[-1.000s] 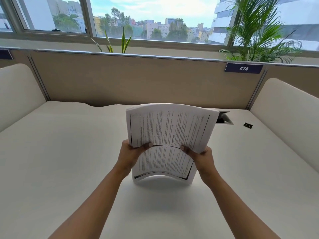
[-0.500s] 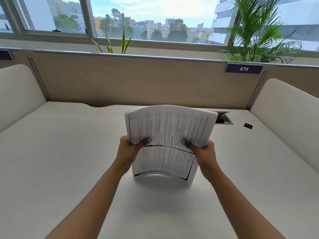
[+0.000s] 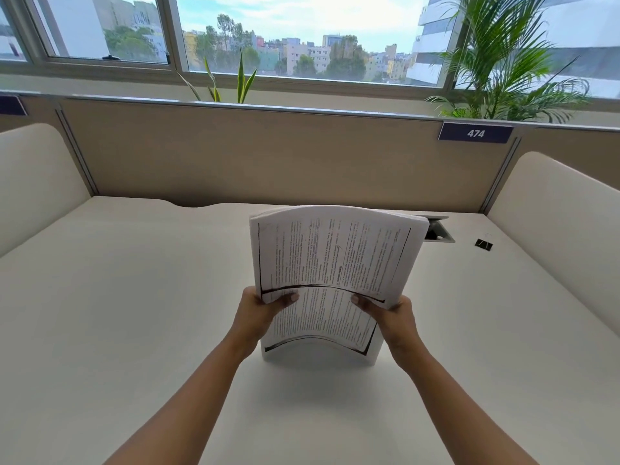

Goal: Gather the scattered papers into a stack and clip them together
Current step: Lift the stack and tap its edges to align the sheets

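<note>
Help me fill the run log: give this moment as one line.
step: squaring papers | left hand: grips papers | right hand: grips papers | papers: upright, bowed, lower edge on desk | clip: lying far right, unused

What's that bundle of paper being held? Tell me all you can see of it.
The stack of papers is a thick bundle of white sheets printed with small text and dark border lines. It stands bowed on its lower edge on the pale desk. The left hand and right hand grip its sides, thumbs in front. No clip shows.
</note>
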Demonstrator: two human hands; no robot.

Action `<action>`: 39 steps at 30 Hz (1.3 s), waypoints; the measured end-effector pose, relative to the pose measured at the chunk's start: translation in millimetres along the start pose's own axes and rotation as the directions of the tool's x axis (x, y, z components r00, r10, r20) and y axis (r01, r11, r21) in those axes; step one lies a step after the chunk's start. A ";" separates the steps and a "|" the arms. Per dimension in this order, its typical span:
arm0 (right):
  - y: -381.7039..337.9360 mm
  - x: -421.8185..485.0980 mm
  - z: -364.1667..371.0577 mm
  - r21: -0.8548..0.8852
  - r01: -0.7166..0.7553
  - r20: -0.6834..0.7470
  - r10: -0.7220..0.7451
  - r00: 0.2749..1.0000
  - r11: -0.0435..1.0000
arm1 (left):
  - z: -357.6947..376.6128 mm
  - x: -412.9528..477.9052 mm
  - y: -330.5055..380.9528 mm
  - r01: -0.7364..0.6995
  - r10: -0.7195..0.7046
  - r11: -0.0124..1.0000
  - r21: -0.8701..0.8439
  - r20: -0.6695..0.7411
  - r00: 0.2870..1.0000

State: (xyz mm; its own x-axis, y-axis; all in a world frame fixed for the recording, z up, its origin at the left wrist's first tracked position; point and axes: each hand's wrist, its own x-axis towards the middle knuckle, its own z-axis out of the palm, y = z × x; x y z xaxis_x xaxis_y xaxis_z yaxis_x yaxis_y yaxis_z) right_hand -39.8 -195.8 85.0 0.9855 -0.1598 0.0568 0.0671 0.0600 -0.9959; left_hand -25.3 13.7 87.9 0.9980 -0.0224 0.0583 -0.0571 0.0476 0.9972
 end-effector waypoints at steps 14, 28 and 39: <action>-20.7 7.5 6.4 -0.002 0.130 -0.065 -0.130 0.989 0.991 | 7.4 8.0 20.5 -0.131 0.133 0.990 0.044 -0.057 0.989; -13.2 6.4 3.6 0.003 0.062 -0.086 -0.061 0.994 0.998 | 6.7 3.8 16.9 -0.063 0.063 0.998 0.005 -0.075 0.995; -12.2 2.7 1.5 0.006 0.052 -0.066 -0.051 0.997 0.999 | 3.2 0.8 4.0 -0.069 0.069 0.998 0.000 -0.047 0.997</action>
State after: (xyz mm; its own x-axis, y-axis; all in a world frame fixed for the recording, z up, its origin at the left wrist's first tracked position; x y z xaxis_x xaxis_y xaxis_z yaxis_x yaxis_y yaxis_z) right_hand -37.8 -195.5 97.4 0.9683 -0.2275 0.1029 0.1188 0.0575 -0.9913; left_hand -24.8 10.7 92.1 0.9918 0.0280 0.1245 -0.1257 0.0485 0.9909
